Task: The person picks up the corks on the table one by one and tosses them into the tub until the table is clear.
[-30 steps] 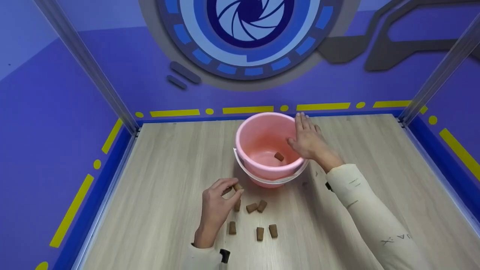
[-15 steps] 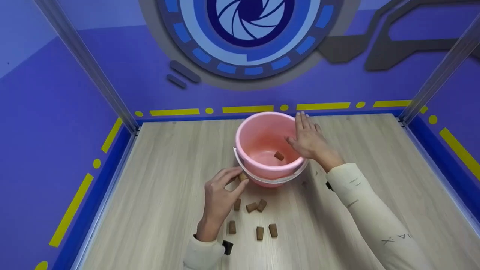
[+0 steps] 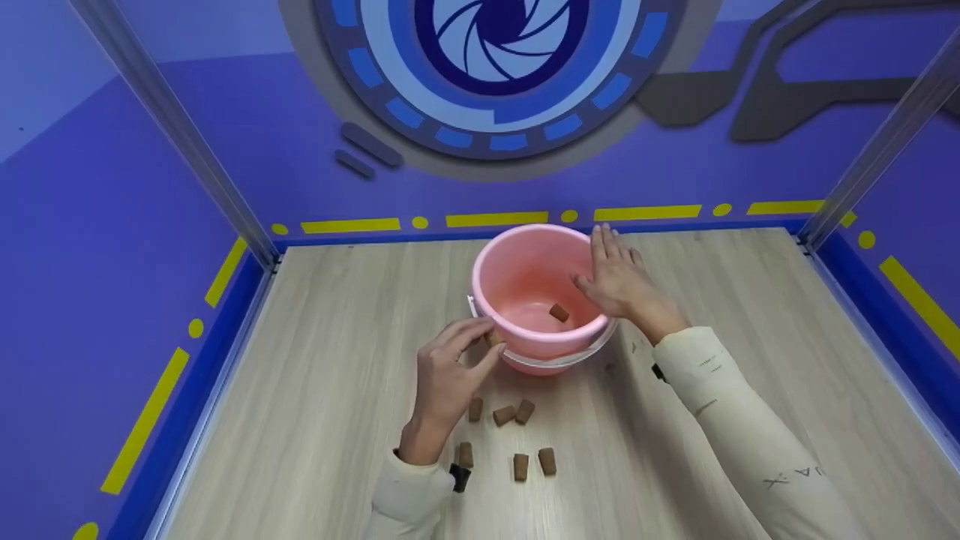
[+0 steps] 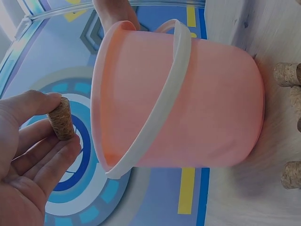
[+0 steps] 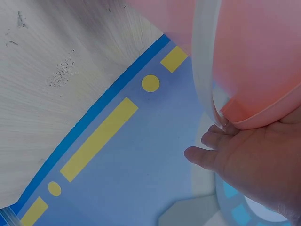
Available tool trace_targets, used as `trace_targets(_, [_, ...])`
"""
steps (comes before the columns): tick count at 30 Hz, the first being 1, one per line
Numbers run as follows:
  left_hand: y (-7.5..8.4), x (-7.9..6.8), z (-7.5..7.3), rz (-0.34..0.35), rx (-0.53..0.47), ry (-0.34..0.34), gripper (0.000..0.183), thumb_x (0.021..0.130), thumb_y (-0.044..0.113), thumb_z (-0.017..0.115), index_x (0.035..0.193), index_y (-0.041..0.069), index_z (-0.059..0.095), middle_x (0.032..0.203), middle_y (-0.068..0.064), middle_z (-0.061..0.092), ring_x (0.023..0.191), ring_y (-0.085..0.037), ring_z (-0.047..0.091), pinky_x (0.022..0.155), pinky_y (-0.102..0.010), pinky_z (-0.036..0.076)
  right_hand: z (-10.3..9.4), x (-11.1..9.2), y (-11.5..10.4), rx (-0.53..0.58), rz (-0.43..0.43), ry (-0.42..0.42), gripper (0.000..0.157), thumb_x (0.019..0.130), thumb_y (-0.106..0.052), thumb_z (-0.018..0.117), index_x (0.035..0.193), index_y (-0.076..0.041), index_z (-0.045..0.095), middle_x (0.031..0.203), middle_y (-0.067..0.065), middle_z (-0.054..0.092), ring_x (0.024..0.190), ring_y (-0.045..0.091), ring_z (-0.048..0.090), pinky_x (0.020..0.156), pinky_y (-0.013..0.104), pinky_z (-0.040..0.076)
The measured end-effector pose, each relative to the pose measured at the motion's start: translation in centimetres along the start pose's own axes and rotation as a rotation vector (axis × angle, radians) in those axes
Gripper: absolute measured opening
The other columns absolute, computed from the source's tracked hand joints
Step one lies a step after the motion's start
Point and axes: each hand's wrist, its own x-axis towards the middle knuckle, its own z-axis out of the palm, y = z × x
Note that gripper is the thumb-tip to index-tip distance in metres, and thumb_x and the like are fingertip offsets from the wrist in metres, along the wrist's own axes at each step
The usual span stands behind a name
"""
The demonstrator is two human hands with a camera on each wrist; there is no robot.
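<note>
Pinching a cork [image 4: 61,120] in the left hand [image 3: 442,379], near the bucket [image 4: 221,103]; resting the right hand [image 3: 619,283], straight-fingered, on the bucket's right edge, seemingly with thumb inside; with another cork [image 3: 559,313] at the bottom.

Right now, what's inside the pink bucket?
One cork lies on the floor of the bucket. The right hand and near rim cover part of the inside; what's there can't be seen.

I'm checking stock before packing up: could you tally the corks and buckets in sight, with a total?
Corks: 8 (6 on the table, 1 inside the pink bucket, 1 in the left hand)
Pink bucket: 1
Total: 9
</note>
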Motion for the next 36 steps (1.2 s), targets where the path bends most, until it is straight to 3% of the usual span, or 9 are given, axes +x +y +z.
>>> trace_targets(13, [-0.5,1.6,1.0,0.013,-0.020,0.004,0.032,0.081,0.003,0.092,0.111,-0.001,0.081,0.110,-0.010,0.078,0.097,-0.020,0.076,0.084,-0.028,0.061,0.3,-0.1,0.1,0.013,-0.007,0.015,0.092,0.108,-0.038,0.051,0.165,0.008,-0.005,0.174,0.028,-0.004,0.160,0.046,-0.002,0.126,0.063,0.000])
trace_targets(21, [-1.1,2.5,1.8,0.014,-0.014,-0.027,0.031,0.083,0.005,0.091,0.112,0.000,0.081,0.107,-0.009,0.078,0.080,-0.020,0.073,0.062,-0.023,0.057,0.2,0.0,0.0,0.021,0.003,0.008,0.092,0.109,-0.037,0.052,0.165,0.007,-0.006,0.174,0.026,-0.007,0.160,0.044,-0.005,0.127,0.062,0.000])
trace_targets(24, [-1.4,2.7,2.1,0.021,-0.025,-0.038,0.030,0.083,0.003,0.090,0.111,-0.002,0.080,0.103,-0.010,0.077,0.074,-0.021,0.071,0.059,-0.028,0.059,0.1,0.0,0.1,0.023,0.005,0.005,0.092,0.109,-0.038,0.051,0.165,0.007,-0.007,0.174,0.026,-0.008,0.160,0.044,-0.007,0.127,0.062,0.000])
trace_targets(29, [-1.7,3.1,2.8,0.031,-0.041,-0.050,0.030,0.084,0.001,0.089,0.111,-0.004,0.079,0.103,-0.013,0.076,0.074,-0.022,0.071,0.059,-0.035,0.061,0.1,0.0,0.1,0.023,0.011,0.010,0.092,0.109,-0.037,0.052,0.165,0.007,-0.007,0.174,0.027,-0.007,0.160,0.044,-0.006,0.127,0.062,0.000])
trace_targets(36, [-2.3,3.5,3.6,0.023,-0.025,-0.043,0.028,0.085,0.002,0.089,0.110,-0.004,0.080,0.103,-0.011,0.077,0.074,-0.021,0.070,0.061,-0.031,0.060,0.1,0.0,0.1,0.023,0.007,0.007,0.092,0.109,-0.037,0.052,0.165,0.007,-0.007,0.174,0.027,-0.007,0.160,0.044,-0.006,0.127,0.062,0.001])
